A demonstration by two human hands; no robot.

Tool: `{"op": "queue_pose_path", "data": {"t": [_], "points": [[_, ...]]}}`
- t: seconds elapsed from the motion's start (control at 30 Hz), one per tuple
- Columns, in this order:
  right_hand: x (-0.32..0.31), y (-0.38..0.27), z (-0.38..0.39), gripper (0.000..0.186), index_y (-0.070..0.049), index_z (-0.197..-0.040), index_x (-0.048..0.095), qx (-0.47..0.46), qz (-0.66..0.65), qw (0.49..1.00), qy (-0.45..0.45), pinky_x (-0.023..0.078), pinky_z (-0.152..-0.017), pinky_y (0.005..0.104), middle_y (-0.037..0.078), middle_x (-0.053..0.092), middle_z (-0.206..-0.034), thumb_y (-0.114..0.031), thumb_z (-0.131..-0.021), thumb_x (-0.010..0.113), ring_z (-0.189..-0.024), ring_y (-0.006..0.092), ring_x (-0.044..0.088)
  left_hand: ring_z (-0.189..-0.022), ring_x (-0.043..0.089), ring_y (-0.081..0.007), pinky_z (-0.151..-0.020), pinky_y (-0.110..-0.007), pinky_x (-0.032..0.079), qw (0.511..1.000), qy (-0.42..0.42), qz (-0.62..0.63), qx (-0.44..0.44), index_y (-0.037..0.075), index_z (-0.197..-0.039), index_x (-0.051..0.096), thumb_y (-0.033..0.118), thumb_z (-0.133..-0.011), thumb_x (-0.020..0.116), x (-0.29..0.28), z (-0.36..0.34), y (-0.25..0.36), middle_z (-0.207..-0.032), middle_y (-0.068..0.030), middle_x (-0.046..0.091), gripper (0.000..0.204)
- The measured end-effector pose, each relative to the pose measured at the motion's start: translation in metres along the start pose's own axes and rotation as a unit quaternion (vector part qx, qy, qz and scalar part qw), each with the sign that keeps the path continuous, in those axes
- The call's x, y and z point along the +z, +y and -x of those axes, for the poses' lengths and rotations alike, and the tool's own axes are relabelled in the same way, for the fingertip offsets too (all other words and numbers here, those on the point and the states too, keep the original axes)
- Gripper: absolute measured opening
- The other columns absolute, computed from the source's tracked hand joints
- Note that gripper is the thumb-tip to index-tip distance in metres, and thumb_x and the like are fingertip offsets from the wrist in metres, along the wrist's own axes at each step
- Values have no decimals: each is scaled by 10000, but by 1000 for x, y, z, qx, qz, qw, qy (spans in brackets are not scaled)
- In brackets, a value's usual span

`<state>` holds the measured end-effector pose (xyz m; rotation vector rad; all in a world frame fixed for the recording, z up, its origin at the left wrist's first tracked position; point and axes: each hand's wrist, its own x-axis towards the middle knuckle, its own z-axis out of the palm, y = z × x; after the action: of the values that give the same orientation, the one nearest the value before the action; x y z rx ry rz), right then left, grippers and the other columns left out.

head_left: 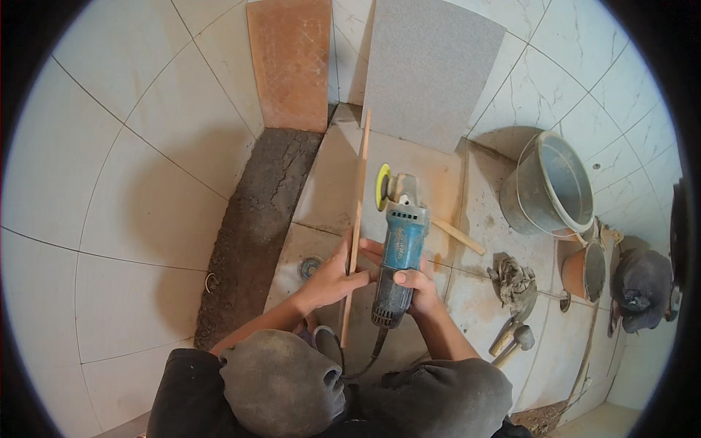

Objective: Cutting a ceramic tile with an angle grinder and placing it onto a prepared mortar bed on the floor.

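Note:
My left hand [330, 276] grips a thin tile [357, 212] that stands on edge, so only its narrow orange-brown side faces up. Its fingers lie along one face, with the thumb on the other side. My right hand [423, 288] is wrapped round the body of a blue and black angle grinder [403, 241]. A yellow-green disc [382, 187] sits on the grinder's head, just right of the tile and apart from it. Down toward my knees runs the grinder's cord [379, 344]. Whether the disc is spinning I cannot tell.
An orange-brown tile [290, 66] and a grey tile [434, 73] lean at the back. Dark mortar bed [255, 204] runs along the left wall. Rightward stand a bucket [527, 186], a smaller pot [575, 274], a crumpled rag [513, 279], a mallet [523, 337] and a wooden stick [458, 236].

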<state>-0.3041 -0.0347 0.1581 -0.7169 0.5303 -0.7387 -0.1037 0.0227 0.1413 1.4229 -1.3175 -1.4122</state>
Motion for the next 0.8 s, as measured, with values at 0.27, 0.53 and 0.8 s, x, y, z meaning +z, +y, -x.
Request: {"op": "queue_pose_path", "data": {"t": [0.27,0.53,0.8], "points": [[-25,-55,-33,716,40,-1267,560,30,415,907,58,531,-910,375,161,651,-1076,-181,-633,812,-996,285,648,-1383,501,-343,-1126,-389,397,990,20,113,-78,1,-1616,252,232,-881,667,-14,18,-23,-1483,-243,522,875],[19,-100,-25,658,40,-1159,561,31,671,741,-22,512,-849,397,215,650,-959,-271,-664,862,-894,301,642,-1341,507,-290,-1118,-376,381,990,8,72,-119,-35,-1584,309,350,-878,663,-16,14,-14,-1460,-234,531,879],[29,-103,-12,588,58,-1096,535,63,717,692,-44,522,-774,413,238,636,-873,-238,-680,827,-800,340,656,-1525,286,-414,-1215,-422,303,996,15,45,-70,-64,-1612,128,333,-836,668,-5,5,-21,-1625,-340,259,1025]]}}
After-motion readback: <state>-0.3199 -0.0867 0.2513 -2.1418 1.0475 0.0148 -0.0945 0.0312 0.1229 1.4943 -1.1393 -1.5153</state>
